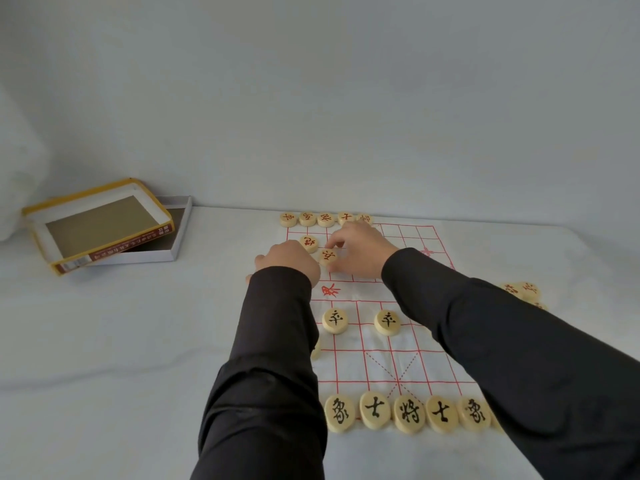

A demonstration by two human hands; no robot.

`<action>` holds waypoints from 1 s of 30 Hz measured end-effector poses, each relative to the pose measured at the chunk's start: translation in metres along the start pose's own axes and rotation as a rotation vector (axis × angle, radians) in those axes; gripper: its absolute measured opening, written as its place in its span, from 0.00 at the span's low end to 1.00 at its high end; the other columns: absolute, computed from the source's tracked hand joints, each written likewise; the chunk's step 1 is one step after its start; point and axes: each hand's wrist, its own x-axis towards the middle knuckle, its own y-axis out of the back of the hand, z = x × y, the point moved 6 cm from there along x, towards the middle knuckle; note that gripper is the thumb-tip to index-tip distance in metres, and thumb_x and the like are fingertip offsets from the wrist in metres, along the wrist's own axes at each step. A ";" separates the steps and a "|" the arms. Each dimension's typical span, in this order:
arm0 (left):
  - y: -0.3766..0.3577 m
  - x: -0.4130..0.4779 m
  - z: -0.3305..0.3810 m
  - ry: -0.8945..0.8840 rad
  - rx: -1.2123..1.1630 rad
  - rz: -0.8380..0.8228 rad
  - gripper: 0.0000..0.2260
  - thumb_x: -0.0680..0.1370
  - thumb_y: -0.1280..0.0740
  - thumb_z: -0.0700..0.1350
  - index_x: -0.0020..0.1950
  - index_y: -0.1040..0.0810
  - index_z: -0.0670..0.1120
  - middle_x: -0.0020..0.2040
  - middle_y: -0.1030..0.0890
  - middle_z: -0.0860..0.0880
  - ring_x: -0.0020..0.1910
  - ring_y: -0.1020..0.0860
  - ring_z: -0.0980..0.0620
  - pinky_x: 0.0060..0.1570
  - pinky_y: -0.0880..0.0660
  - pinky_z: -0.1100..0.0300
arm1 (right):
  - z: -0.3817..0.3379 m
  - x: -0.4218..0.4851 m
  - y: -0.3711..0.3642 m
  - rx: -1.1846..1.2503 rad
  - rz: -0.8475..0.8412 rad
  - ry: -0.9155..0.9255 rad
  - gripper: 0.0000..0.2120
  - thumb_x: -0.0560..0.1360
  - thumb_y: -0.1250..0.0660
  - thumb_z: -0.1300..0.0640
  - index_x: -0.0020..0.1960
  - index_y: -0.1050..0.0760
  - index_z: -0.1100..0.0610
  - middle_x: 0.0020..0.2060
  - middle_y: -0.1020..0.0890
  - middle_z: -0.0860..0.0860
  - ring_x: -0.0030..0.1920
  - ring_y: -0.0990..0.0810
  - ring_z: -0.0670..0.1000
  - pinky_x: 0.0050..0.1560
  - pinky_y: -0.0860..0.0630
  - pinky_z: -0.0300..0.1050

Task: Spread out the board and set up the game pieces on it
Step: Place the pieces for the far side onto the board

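Your right hand (pixel 360 252) pinches a red piece (pixel 327 256) between forefinger and thumb on the far half of the board (pixel 408 355). Your left hand (pixel 289 263) is curled just beside it, and I cannot tell whether it holds anything. Those knuckles crowd the neighbouring disc (pixel 309 243), so a careless shift could nudge it off its crossing, and a dragging sleeve could pucker the sheet. The board is thin, white, red-gridded and faintly creased.
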 end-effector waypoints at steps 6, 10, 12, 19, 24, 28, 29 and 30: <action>-0.001 -0.001 0.004 -0.010 -0.007 0.003 0.19 0.78 0.41 0.40 0.69 0.33 0.45 0.65 0.28 0.44 0.64 0.31 0.45 0.65 0.32 0.48 | -0.002 -0.002 -0.004 -0.002 -0.003 0.018 0.16 0.72 0.31 0.54 0.60 0.22 0.53 0.55 0.20 0.51 0.54 0.24 0.51 0.56 0.24 0.48; 0.000 -0.006 0.006 -0.021 0.008 -0.001 0.19 0.78 0.42 0.40 0.69 0.33 0.45 0.65 0.29 0.44 0.65 0.31 0.44 0.65 0.33 0.47 | -0.002 -0.004 -0.003 -0.016 -0.009 0.016 0.17 0.73 0.32 0.56 0.62 0.24 0.52 0.59 0.22 0.51 0.57 0.25 0.52 0.58 0.26 0.49; 0.002 -0.010 0.006 -0.026 0.011 0.004 0.19 0.78 0.42 0.40 0.69 0.33 0.45 0.65 0.29 0.44 0.65 0.31 0.44 0.65 0.32 0.47 | -0.001 -0.008 0.000 -0.021 0.000 0.008 0.19 0.74 0.33 0.56 0.65 0.27 0.52 0.63 0.25 0.51 0.61 0.27 0.52 0.61 0.28 0.49; 0.004 -0.032 0.032 -0.180 0.048 0.039 0.20 0.79 0.43 0.41 0.72 0.36 0.47 0.69 0.32 0.44 0.67 0.34 0.43 0.65 0.32 0.49 | 0.019 -0.051 0.025 0.144 0.184 -0.122 0.19 0.76 0.35 0.61 0.66 0.27 0.51 0.65 0.27 0.51 0.65 0.29 0.51 0.64 0.31 0.45; -0.019 -0.053 0.056 -0.277 0.175 0.006 0.21 0.79 0.42 0.43 0.72 0.38 0.47 0.69 0.32 0.43 0.67 0.34 0.42 0.63 0.31 0.49 | 0.048 -0.105 0.030 0.176 0.238 -0.238 0.16 0.76 0.36 0.60 0.62 0.25 0.52 0.63 0.26 0.52 0.64 0.29 0.53 0.65 0.30 0.50; -0.037 -0.073 0.077 -0.374 0.242 -0.014 0.22 0.79 0.41 0.42 0.73 0.38 0.48 0.71 0.35 0.45 0.69 0.37 0.43 0.66 0.34 0.47 | 0.076 -0.144 0.041 0.134 0.296 -0.340 0.16 0.76 0.35 0.59 0.63 0.25 0.52 0.63 0.26 0.53 0.64 0.31 0.54 0.65 0.31 0.51; -0.042 -0.078 0.083 -0.408 0.245 -0.015 0.22 0.79 0.41 0.42 0.73 0.38 0.48 0.71 0.35 0.46 0.70 0.38 0.44 0.67 0.34 0.47 | 0.082 -0.154 0.041 0.152 0.312 -0.367 0.16 0.76 0.35 0.59 0.63 0.25 0.52 0.63 0.26 0.53 0.64 0.30 0.55 0.65 0.31 0.51; -0.045 -0.084 0.090 -0.443 0.246 -0.006 0.22 0.79 0.41 0.42 0.73 0.38 0.49 0.72 0.36 0.46 0.70 0.38 0.44 0.68 0.36 0.47 | 0.087 -0.162 0.040 0.162 0.318 -0.391 0.16 0.76 0.35 0.59 0.63 0.25 0.52 0.63 0.26 0.53 0.64 0.30 0.55 0.64 0.31 0.51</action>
